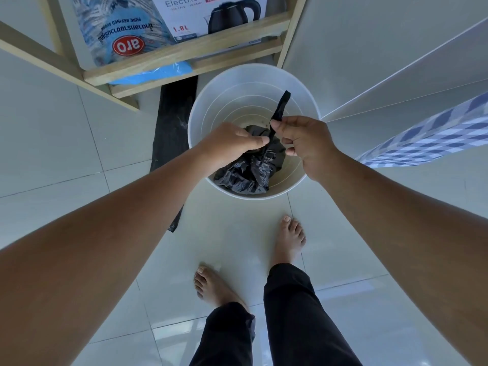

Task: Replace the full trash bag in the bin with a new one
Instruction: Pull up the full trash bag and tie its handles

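Observation:
A white round bin (253, 77) stands on the floor in front of my feet. Inside it lies a crumpled black trash bag (248, 173), gathered at the top. My left hand (232, 143) pinches the gathered neck of the bag over the bin. My right hand (303, 143) holds a twisted black strip of the bag (281, 107) that sticks up toward the far side. A flat folded black bag (171, 133) lies on the floor to the left of the bin, partly under my left forearm.
A wooden shelf (184, 62) stands behind the bin and carries a blue sugar sack (124, 35) and an electric kettle box (211, 17). A blue checked cloth (427, 133) hangs at the right. My bare feet (287, 241) stand on white tiles close to the bin.

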`<state>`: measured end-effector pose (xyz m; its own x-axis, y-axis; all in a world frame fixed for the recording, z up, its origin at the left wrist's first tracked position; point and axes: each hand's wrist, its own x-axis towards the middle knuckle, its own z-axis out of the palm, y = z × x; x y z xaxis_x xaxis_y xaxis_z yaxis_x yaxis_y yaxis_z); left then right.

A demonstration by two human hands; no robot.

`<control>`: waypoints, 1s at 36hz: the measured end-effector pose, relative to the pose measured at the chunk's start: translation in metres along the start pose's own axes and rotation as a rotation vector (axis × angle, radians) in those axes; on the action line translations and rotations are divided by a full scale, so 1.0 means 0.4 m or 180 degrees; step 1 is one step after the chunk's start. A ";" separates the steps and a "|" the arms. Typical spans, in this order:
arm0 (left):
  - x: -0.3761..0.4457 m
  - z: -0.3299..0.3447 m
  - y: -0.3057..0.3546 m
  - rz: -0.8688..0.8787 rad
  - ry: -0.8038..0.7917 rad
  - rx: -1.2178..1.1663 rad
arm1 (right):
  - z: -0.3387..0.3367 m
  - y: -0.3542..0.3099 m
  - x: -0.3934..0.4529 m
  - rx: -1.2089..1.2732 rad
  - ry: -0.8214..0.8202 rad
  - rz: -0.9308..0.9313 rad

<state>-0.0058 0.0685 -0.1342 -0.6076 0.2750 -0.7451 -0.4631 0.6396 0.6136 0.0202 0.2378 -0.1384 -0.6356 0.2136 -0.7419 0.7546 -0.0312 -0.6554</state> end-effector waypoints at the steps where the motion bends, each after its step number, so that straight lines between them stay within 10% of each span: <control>1: 0.000 0.003 -0.002 0.0008 0.0007 0.0006 | 0.005 0.001 -0.001 0.0010 -0.0022 0.0006; 11: 0.001 0.022 0.010 -0.0210 0.0128 -0.0492 | 0.037 0.042 -0.020 0.0138 -0.0399 0.0498; 17: 0.011 0.013 -0.002 -0.0790 0.0227 -0.1051 | 0.043 0.079 -0.048 0.0112 0.0076 -0.0378; 25: 0.012 0.001 -0.009 -0.0939 -0.0073 -0.1319 | 0.079 0.096 -0.053 -0.1719 0.0392 -0.1943; 36: -0.029 -0.029 -0.044 0.0036 -0.0127 -0.0383 | 0.066 0.073 -0.032 -0.3242 -0.0778 -0.1921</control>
<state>0.0019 0.0458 -0.1331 -0.5882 0.3115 -0.7464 -0.5320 0.5461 0.6471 0.0460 0.2083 -0.1520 -0.8610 -0.2653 -0.4340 0.0383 0.8170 -0.5754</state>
